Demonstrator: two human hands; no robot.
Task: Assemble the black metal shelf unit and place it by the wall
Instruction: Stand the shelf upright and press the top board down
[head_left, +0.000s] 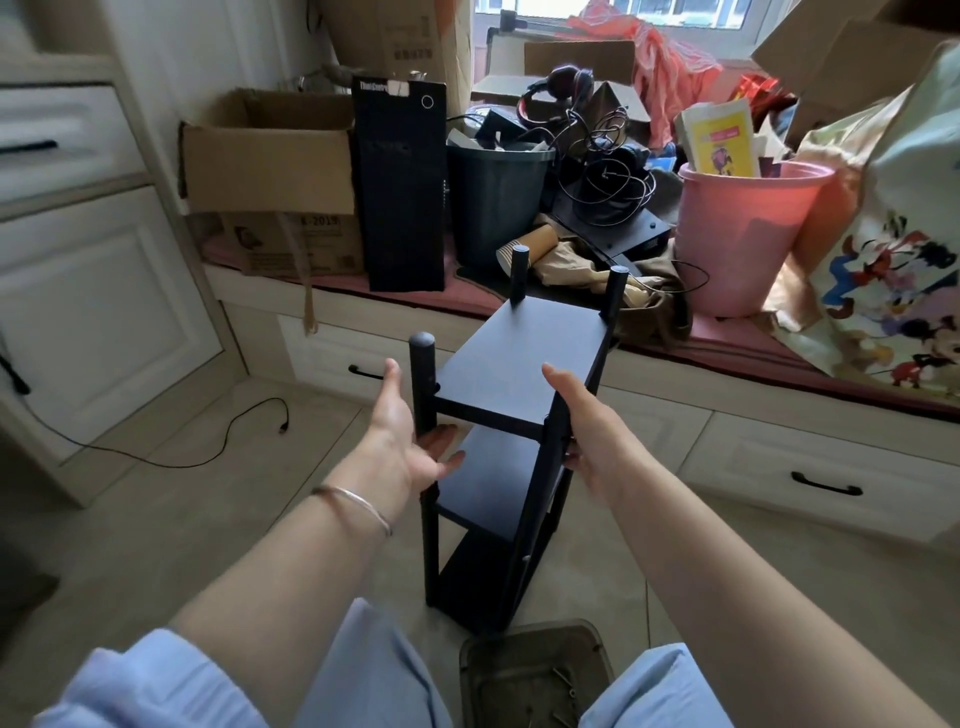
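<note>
The black metal shelf unit stands upright on the tiled floor in the middle of the view, with three tiers visible and round posts at its corners. My left hand grips the near left post just below the top shelf, fingers curled round it. My right hand holds the near right post at about the same height, its fingers wrapped behind the post and partly hidden.
A window bench with drawers runs behind the shelf, piled with a cardboard box, a black computer tower, a dark bin, a pink bucket and cables. A small tray with screws lies by my knees. White cabinets stand left.
</note>
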